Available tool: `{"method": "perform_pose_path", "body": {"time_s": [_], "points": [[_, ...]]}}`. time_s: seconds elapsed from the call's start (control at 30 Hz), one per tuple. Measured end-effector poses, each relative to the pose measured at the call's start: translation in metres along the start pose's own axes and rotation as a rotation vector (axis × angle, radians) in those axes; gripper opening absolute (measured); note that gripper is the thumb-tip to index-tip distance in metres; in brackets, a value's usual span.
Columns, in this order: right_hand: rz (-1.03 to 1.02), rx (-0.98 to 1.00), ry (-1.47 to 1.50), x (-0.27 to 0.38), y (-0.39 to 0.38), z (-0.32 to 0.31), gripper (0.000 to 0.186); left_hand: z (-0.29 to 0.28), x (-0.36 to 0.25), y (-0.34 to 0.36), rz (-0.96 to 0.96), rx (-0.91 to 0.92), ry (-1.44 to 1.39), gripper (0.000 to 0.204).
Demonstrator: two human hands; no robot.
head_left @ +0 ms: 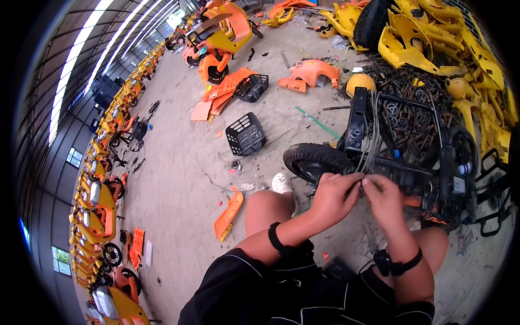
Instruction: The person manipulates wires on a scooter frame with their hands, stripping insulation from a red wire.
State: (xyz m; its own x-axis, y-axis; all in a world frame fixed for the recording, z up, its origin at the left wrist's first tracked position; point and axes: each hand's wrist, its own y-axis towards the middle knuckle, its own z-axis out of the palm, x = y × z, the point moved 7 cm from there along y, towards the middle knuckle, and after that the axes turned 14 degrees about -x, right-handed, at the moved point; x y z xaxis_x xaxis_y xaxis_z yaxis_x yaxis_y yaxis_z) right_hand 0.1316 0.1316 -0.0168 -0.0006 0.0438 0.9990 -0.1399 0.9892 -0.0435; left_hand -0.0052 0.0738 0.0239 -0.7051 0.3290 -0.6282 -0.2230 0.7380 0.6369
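Observation:
My left hand and my right hand meet fingertip to fingertip in front of a stripped scooter frame. Both are closed in a pinch at the lower end of a bundle of thin grey cables, which hangs over the black metal bar of the frame. My fingers hide the exact spot they grip. Just left of the cables is a black-tyred wheel, lying low beside the frame. Black dark-cased parts and an orange piece show on the frame right of my right hand.
Beyond the frame lies a heap of dark metal parts, with yellow body panels piled behind. Black plastic baskets and orange panels lie on the concrete floor. A long row of yellow scooters lines the left wall.

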Motion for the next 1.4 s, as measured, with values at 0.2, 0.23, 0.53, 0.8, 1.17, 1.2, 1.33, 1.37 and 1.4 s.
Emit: {"method": "perform_pose_path", "body": {"time_s": [0.2, 0.23, 0.53, 0.8, 1.17, 1.2, 1.33, 1.37, 1.4], "points": [[0.118, 0.019, 0.085, -0.003, -0.004, 0.004, 0.018, -0.007, -0.005, 0.000, 0.066, -0.018, 0.052, 0.029], [0.118, 0.010, 0.081, -0.003, -0.004, 0.004, 0.018, -0.008, -0.006, 0.000, 0.091, -0.012, 0.083, 0.030], [0.121, 0.002, 0.112, -0.002, 0.000, 0.011, 0.018, -0.011, -0.012, -0.002, 0.260, -0.038, 0.281, 0.039], [0.259, 0.060, 0.244, -0.008, 0.001, 0.015, 0.015, -0.014, -0.012, -0.003, 0.296, -0.027, 0.309, 0.047], [0.440, 0.094, 0.440, -0.016, 0.000, 0.014, 0.014, -0.012, -0.013, -0.004, 0.282, 0.011, 0.256, 0.055], [0.439, 0.095, 0.439, -0.016, 0.000, 0.013, 0.014, -0.012, -0.014, -0.004, 0.281, 0.009, 0.245, 0.055], [0.457, 0.097, 0.453, -0.019, 0.000, 0.009, 0.013, -0.010, -0.015, -0.004, 0.277, 0.011, 0.203, 0.054], [0.460, 0.100, 0.449, -0.017, -0.001, 0.008, 0.013, -0.010, -0.016, -0.004, 0.277, 0.013, 0.193, 0.054], [0.462, 0.100, 0.442, -0.016, -0.001, 0.007, 0.013, -0.010, -0.015, -0.004, 0.272, 0.020, 0.195, 0.054]]}}
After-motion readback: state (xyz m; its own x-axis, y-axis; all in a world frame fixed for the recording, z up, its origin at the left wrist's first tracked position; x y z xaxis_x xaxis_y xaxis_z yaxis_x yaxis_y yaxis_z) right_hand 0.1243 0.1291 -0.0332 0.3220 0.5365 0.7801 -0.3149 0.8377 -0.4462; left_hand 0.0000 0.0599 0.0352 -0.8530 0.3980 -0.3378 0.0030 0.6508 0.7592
